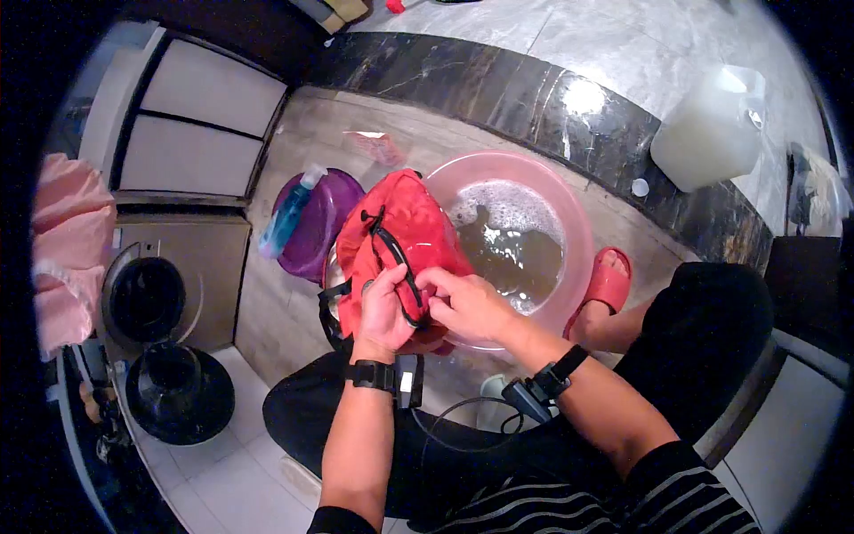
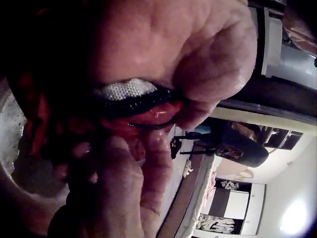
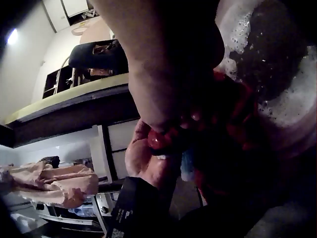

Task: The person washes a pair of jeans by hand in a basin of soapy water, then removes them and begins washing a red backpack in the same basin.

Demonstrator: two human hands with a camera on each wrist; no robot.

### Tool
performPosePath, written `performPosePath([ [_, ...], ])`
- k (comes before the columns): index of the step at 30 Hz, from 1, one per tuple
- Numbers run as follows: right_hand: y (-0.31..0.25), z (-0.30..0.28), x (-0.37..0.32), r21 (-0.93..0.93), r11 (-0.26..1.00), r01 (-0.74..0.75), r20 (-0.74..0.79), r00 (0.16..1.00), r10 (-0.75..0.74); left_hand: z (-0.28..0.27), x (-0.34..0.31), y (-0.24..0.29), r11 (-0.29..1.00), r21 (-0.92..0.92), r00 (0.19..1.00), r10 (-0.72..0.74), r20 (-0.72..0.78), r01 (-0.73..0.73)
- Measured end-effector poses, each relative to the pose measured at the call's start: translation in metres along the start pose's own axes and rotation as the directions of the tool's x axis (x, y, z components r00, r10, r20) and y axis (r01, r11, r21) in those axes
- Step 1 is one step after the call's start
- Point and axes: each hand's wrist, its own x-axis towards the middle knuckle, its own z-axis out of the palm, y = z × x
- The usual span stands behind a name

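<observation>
A wet red backpack (image 1: 400,200) with black straps and a black zipper strip (image 1: 396,254) bunches up in front of me, beside and partly over a pink basin (image 1: 580,231) of murky, foamy water. My left hand (image 1: 382,316) grips the bag at its near side, thumb along the zipper strip. From the right, my right hand (image 1: 471,307) pinches the red fabric next to that strip with curled fingers. In the left wrist view, white mesh (image 2: 130,88) with black edging shows between the hands. Much of the bag is dark in both wrist views.
Left of the bag stands a purple basin (image 1: 334,200) with a blue liquid bottle (image 1: 289,218) across it. A translucent jug (image 1: 712,133) stands on the black stone ledge side at upper right. A foot in a red slipper (image 1: 609,280) is right of the pink basin.
</observation>
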Motion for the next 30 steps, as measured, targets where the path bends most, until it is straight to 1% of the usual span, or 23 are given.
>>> performPosePath([
  [2,0.007,0.004,0.000,-0.078,0.997,0.018,0.039,0.999,-0.015,0.012,-0.004,-0.001,1.000,0.008,1.000,0.007,-0.020,-0.007],
  [5,-0.004,-0.004,0.003,0.019,1.000,0.013,-0.066,0.998,-0.012,-0.005,0.002,0.001,1.000,0.012,0.996,-0.015,0.083,0.014],
  [7,-0.002,-0.003,0.003,-0.025,1.000,-0.002,-0.031,1.000,0.001,-0.009,0.003,0.004,0.999,-0.001,0.987,-0.034,0.159,0.034],
  [8,-0.001,-0.003,0.003,-0.047,0.999,-0.008,-0.016,1.000,0.007,-0.010,0.001,0.002,1.000,0.010,0.991,-0.013,0.130,0.011],
  [9,-0.002,-0.004,0.001,-0.086,0.996,-0.009,0.061,0.998,0.015,0.002,-0.004,0.001,1.000,0.024,0.995,0.009,0.103,-0.012],
  [10,-0.002,-0.005,0.003,-0.061,0.998,0.011,0.023,1.000,-0.009,0.010,-0.005,0.000,0.999,0.040,0.996,0.031,0.080,-0.034],
  [11,-0.002,-0.005,0.004,-0.034,0.999,0.028,-0.016,0.999,-0.029,0.006,-0.003,-0.002,0.997,0.054,0.998,0.044,0.040,-0.046],
  [13,-0.001,-0.002,0.003,0.024,0.998,0.062,-0.088,0.994,-0.060,-0.006,-0.001,0.002,1.000,0.010,0.993,-0.006,0.121,0.005],
  [14,0.000,-0.001,0.001,0.011,0.998,0.058,-0.042,0.997,-0.058,-0.011,0.000,0.003,1.000,-0.013,0.986,-0.026,0.162,0.028],
  [15,0.000,-0.002,0.000,-0.005,0.998,0.057,0.005,0.998,-0.057,-0.006,-0.002,0.005,0.996,-0.048,0.967,-0.062,0.245,0.076],
  [16,-0.001,-0.004,0.000,-0.021,0.998,0.058,0.051,0.997,-0.057,-0.006,-0.002,0.004,0.999,-0.030,0.981,-0.036,0.190,0.042],
  [17,-0.003,-0.005,-0.001,-0.016,1.000,-0.005,0.090,0.996,0.007,-0.005,-0.003,0.001,1.000,-0.010,0.991,-0.009,0.136,0.010],
  [18,0.005,-0.004,0.001,0.035,0.999,0.011,0.078,0.997,-0.014,-0.004,-0.002,-0.001,1.000,0.013,0.996,0.019,0.084,-0.020],
  [19,0.017,-0.003,0.004,0.087,0.996,0.028,0.066,0.997,-0.033,0.006,-0.005,-0.001,0.999,-0.012,0.996,0.049,0.076,-0.048],
  [20,0.029,-0.002,0.005,0.142,0.989,0.043,0.055,0.997,-0.051,0.007,-0.005,0.000,0.999,-0.029,0.995,0.042,0.089,-0.039],
  [21,0.033,-0.007,0.007,0.327,0.945,-0.025,0.014,1.000,0.022,0.007,-0.005,0.002,0.998,-0.047,0.994,0.034,0.100,-0.029],
  [22,0.037,-0.010,0.011,0.408,0.906,-0.112,-0.027,0.990,0.135,0.005,-0.005,0.003,0.997,-0.068,0.993,0.029,0.111,-0.021],
  [24,0.039,-0.021,0.015,0.371,0.925,-0.083,-0.107,0.986,0.131,-0.003,-0.003,0.003,0.996,-0.092,0.995,0.024,0.094,-0.015],
  [25,0.042,-0.023,0.017,0.402,0.907,-0.127,-0.088,0.981,0.176,-0.002,-0.004,0.003,0.995,-0.096,0.995,0.026,0.097,-0.017],
  [28,0.043,-0.025,0.018,0.519,0.844,-0.138,-0.108,0.969,0.224,0.008,-0.007,0.004,0.995,-0.101,0.994,0.030,0.109,-0.019],
  [29,0.047,-0.022,0.020,0.453,0.885,-0.106,-0.148,0.970,0.192,0.010,-0.008,0.004,0.994,-0.103,0.993,0.031,0.111,-0.020],
  [30,0.046,-0.022,0.020,0.436,0.895,-0.096,-0.157,0.971,0.181,0.009,-0.007,0.005,0.994,-0.110,0.993,0.026,0.119,-0.013],
])
